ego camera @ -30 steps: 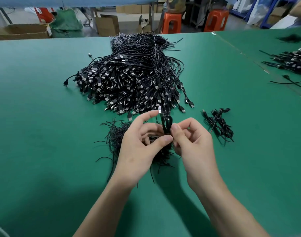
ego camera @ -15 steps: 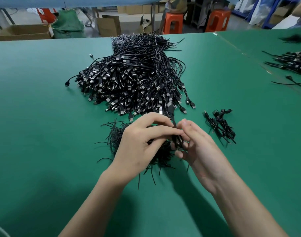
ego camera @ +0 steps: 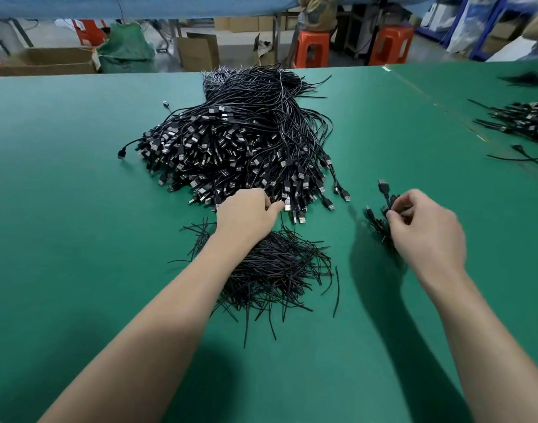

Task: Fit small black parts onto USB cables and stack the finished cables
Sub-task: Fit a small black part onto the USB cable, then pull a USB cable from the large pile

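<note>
On a green bench (ego camera: 78,239), the left hand (ego camera: 246,216) reaches into the 6 o'clock edge of a large heap of black USB cables (ego camera: 237,141), fingers curled among plugs; whether it grips one cannot be told. At the heap's 4 o'clock, the right hand (ego camera: 426,230) pinches a single black cable (ego camera: 384,187) over a small stack of bundled cables (ego camera: 376,222). A pile of thin black strips (ego camera: 276,270) lies under the left forearm (ego camera: 170,300).
</note>
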`<state>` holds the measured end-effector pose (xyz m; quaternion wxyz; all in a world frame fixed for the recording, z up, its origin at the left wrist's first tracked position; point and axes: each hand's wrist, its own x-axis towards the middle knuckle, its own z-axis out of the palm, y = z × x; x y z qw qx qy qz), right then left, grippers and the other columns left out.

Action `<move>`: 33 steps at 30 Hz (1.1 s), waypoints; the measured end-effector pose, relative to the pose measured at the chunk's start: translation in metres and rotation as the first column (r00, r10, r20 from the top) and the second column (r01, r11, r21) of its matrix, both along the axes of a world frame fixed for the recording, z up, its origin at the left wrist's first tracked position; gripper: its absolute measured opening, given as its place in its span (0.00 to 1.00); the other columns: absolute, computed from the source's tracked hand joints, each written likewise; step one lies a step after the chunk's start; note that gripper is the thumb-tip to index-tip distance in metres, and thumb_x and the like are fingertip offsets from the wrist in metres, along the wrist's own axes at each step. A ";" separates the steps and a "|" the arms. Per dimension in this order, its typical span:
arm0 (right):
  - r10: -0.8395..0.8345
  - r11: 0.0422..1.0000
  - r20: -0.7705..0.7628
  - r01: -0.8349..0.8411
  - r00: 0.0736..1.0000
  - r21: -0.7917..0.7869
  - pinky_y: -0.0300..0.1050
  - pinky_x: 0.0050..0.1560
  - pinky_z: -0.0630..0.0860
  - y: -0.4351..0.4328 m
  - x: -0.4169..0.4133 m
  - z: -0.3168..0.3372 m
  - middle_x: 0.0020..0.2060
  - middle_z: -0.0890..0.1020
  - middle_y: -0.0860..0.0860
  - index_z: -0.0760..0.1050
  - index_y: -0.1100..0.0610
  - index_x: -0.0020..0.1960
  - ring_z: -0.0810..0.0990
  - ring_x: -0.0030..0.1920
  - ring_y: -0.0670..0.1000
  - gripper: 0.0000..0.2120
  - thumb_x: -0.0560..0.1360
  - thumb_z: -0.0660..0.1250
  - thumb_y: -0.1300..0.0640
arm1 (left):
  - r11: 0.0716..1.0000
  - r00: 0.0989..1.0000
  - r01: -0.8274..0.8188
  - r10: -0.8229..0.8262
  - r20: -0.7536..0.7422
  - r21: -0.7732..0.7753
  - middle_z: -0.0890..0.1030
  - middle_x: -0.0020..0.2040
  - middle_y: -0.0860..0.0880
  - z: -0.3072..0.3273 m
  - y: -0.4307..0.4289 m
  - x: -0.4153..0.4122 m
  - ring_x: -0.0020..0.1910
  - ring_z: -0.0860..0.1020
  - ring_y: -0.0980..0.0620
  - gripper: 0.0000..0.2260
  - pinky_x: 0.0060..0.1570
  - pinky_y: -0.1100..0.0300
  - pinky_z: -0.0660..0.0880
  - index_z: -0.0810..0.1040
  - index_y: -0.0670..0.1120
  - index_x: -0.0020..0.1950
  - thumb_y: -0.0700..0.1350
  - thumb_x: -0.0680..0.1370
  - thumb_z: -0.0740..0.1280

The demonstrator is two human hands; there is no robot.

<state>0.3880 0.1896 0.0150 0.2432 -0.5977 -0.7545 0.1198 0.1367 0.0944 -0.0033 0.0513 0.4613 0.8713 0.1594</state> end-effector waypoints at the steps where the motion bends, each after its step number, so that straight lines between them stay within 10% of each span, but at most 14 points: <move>1: -0.011 1.000 0.062 0.013 0.998 -0.026 0.49 0.43 0.72 0.007 0.003 0.001 0.46 0.84 0.53 0.77 0.51 0.50 0.80 0.50 0.60 0.03 0.78 0.68 0.52 | 0.998 0.998 -0.004 0.001 -0.059 -0.055 0.84 0.40 0.49 -0.003 0.008 -0.002 0.39 0.82 0.47 0.23 0.36 0.58 0.74 0.82 0.46 0.46 0.65 0.81 0.62; 6: 0.066 0.994 0.239 -0.042 0.969 -0.103 0.57 0.61 0.69 0.012 0.006 -0.001 0.61 0.74 0.58 0.79 0.54 0.61 0.68 0.66 0.61 0.14 0.78 0.69 0.48 | 0.986 0.973 0.007 -0.045 -0.225 -0.164 0.74 0.31 0.51 -0.011 0.035 -0.005 0.28 0.71 0.51 0.27 0.28 0.61 0.61 0.69 0.45 0.31 0.65 0.79 0.67; 14: 0.338 0.876 -0.392 -0.439 0.855 -0.202 0.40 0.56 0.74 -0.036 -0.036 -0.003 0.51 0.84 0.41 0.82 0.48 0.53 0.79 0.54 0.39 0.12 0.83 0.61 0.46 | 0.984 0.962 0.175 -0.177 0.208 0.028 0.77 0.34 0.50 0.015 0.006 0.005 0.35 0.74 0.48 0.13 0.38 0.57 0.72 0.75 0.44 0.39 0.50 0.79 0.66; 18: -0.140 0.506 -0.787 -0.639 0.601 -0.579 0.46 0.48 0.82 -0.050 -0.065 0.008 0.47 0.87 0.55 0.80 0.58 0.60 0.86 0.47 0.51 0.29 0.84 0.52 0.37 | 0.895 0.793 0.420 -0.442 0.419 0.150 0.74 0.30 0.57 0.040 -0.041 0.047 0.29 0.70 0.57 0.11 0.33 0.62 0.70 0.77 0.50 0.38 0.52 0.78 0.69; 21: -0.358 0.357 -0.811 -0.734 0.463 -0.577 0.44 0.42 0.83 -0.054 -0.076 0.019 0.41 0.86 0.55 0.79 0.62 0.58 0.86 0.39 0.51 0.26 0.85 0.52 0.43 | 0.851 0.813 0.512 -0.524 0.255 0.116 0.74 0.29 0.56 0.043 -0.071 0.069 0.29 0.70 0.57 0.15 0.33 0.60 0.66 0.73 0.51 0.36 0.57 0.78 0.70; 26: -0.488 0.300 -0.833 -0.846 0.262 -0.441 0.33 0.21 0.62 -0.065 -0.069 0.038 0.26 0.64 0.45 0.74 0.58 0.47 0.63 0.24 0.43 0.13 0.85 0.56 0.54 | 0.924 0.870 0.347 -0.381 0.313 0.160 0.81 0.38 0.58 0.044 -0.096 0.052 0.40 0.78 0.58 0.21 0.45 0.56 0.76 0.83 0.55 0.46 0.66 0.80 0.57; 30: -0.408 0.069 -0.872 -0.943 0.271 -0.325 0.36 0.23 0.50 -0.097 -0.061 0.053 0.25 0.58 0.43 0.73 0.54 0.39 0.54 0.26 0.43 0.16 0.83 0.58 0.49 | 0.855 0.928 0.347 -0.372 -0.010 0.385 0.77 0.68 0.53 0.044 -0.090 0.035 0.68 0.73 0.52 0.17 0.70 0.50 0.70 0.75 0.50 0.73 0.46 0.84 0.61; 33: -0.329 -0.131 -0.906 -0.963 0.265 -0.234 0.36 0.24 0.48 -0.120 -0.055 0.063 0.26 0.56 0.44 0.71 0.53 0.36 0.52 0.27 0.44 0.20 0.84 0.57 0.46 | 0.703 0.819 0.542 -0.566 -0.099 0.460 0.76 0.72 0.49 0.048 -0.080 0.034 0.73 0.72 0.51 0.20 0.75 0.57 0.64 0.78 0.46 0.72 0.37 0.80 0.67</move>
